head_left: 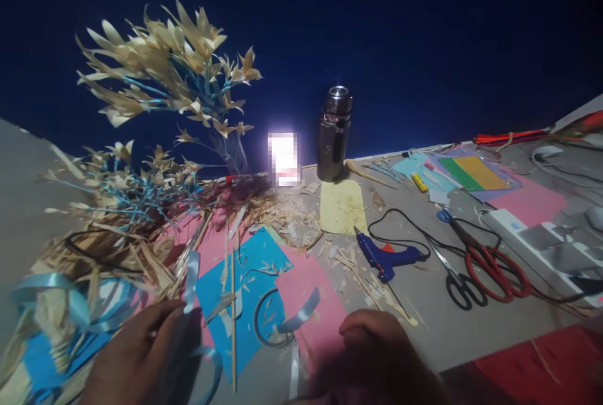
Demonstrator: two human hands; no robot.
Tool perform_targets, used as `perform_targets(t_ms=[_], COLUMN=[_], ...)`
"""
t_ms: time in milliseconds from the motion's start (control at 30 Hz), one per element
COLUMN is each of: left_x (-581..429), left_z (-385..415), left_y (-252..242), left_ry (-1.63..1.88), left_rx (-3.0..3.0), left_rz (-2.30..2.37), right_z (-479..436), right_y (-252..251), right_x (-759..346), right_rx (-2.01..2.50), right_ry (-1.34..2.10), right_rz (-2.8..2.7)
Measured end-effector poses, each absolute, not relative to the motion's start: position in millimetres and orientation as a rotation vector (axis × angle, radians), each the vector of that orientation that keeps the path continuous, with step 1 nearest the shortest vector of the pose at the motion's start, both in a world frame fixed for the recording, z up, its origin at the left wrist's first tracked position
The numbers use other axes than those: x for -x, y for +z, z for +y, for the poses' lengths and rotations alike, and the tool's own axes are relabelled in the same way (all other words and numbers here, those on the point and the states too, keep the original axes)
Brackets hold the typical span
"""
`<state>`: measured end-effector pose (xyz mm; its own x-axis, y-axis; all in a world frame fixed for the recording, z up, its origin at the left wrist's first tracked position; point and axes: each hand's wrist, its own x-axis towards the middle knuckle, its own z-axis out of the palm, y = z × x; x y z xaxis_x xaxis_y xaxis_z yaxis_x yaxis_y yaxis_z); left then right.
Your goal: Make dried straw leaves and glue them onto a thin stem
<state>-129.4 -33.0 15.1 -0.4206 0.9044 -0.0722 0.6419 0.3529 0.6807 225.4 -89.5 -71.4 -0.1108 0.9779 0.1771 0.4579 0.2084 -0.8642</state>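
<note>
My left hand is at the lower left, thumb and fingers pinched together on a light-blue ribbon whose end stands up above the fingertips. Lower down, another stretch of blue ribbon curls beside that hand. At bottom centre my right hand is closed, its fingers curled inward; shadow hides whatever may be in them. Between the hands lie a thin wooden stick, blue paper, pink paper and a ring-shaped loop with a ribbon piece across it.
Pale husk flowers on blue stems rise at back left. A dark flask stands by a bright blurred light. A blue glue gun, black scissors, red-handled scissors and a power strip lie on the right.
</note>
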Motion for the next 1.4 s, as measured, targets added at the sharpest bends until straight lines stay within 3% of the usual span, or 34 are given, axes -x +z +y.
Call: perform_targets(t_ms=[300, 433, 633, 967, 1133, 1400], left_x=[111.6, 82.0, 33.8, -42.4, -28.2, -28.4], left_z=[19.7, 30.6, 54.8, 106.1, 118.3, 115.8], left_y=[45.8, 35.0, 16.7, -13.8, -11.5, -16.7], left_ry=[0.494, 0.452, 0.268, 0.124, 0.165, 0.202], left_rx=[-1.777, -1.921, -2.147, -2.225, -2.155, -2.093], left_rz=[1.987, 1.763, 1.480, 1.660, 1.611, 1.665], right_z=[-89.1, -89.9, -88.9, -86.2, -85.9, -75.4], right_y=[-58.5, -62.4, -69.0, -47.5, -44.4, -49.7], right_x=[-229.3, -234.8, -230.7, -227.9, -230.0, -225.9], right_rx=[1.461, 1.499, 1.417, 1.460, 1.515, 1.295], right_ry=[0.940, 0.882, 1.227, 1.316, 1.258, 0.897], right_rz=[-1.690, -1.712, -1.543, -1.447, -1.465, -1.848])
